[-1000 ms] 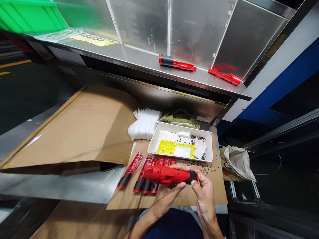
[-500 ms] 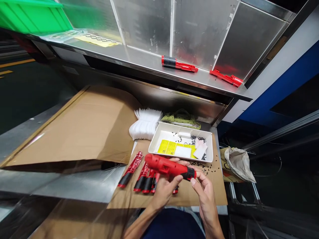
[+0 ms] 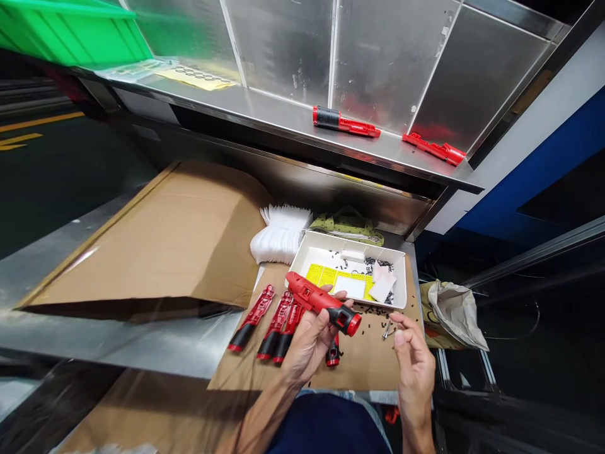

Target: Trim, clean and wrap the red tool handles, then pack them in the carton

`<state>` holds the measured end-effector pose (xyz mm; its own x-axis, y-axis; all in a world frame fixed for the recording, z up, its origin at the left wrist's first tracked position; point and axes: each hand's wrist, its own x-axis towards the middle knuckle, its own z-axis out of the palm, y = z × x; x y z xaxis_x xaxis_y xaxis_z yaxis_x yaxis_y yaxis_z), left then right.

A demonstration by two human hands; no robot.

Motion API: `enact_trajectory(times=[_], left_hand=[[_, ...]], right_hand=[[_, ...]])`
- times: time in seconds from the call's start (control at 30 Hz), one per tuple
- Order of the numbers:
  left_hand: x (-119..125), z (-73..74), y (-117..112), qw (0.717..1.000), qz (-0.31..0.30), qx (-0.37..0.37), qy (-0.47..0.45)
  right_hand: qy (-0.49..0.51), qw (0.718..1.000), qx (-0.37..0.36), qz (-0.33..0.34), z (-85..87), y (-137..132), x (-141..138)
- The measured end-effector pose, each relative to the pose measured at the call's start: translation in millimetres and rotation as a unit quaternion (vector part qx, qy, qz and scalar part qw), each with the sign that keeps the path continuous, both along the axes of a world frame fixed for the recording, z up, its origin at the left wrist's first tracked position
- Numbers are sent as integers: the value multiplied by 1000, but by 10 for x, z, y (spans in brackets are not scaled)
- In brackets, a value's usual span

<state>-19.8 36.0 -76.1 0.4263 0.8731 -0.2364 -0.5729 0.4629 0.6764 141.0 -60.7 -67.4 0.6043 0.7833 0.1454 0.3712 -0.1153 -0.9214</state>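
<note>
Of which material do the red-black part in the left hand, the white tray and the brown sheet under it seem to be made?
Red-black part: probably moulded plastic, satin, with crisp openings; the black section might be rubbery. White tray: likely plastic, smooth, its walls evenly coloured. Brown sheet: apparently cardboard, matte, plain brown surface.

A red plastic tube (image 3: 320, 301) is held tilted in the left grip (image 3: 309, 343). Its black end, with a red rim, is pointed toward the right grip (image 3: 413, 359), apart from it.
</note>
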Motion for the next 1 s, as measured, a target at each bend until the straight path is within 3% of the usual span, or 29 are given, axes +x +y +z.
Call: enact_trajectory(times=[0.1,0.23,0.4,0.5,0.63,0.83,1.0], left_hand=[[-80,-38,118,991,-1,76,111],[-178,-60,252,954,-15,149,260],[-171,-7,155,967,-86,67,229],[-192,1,51,975,-118,24,188],[-244,-47,16,973,-188,14,131],[-196,-45,87,966,-194,74,153],[-23,89,58,955,-178,85,223]], right_hand=[[-117,985,-121,-25,-136,186,395],[-163,953,-255,-8,-314,696,791],[-182,902,-391,-19,-581,1454,736],[-179,891,-418,-19,-728,1679,648],[-180,910,-374,4,-740,1597,675],[-191,966,-136,109,-320,943,699],[-241,949,9,205,-54,428,330]])
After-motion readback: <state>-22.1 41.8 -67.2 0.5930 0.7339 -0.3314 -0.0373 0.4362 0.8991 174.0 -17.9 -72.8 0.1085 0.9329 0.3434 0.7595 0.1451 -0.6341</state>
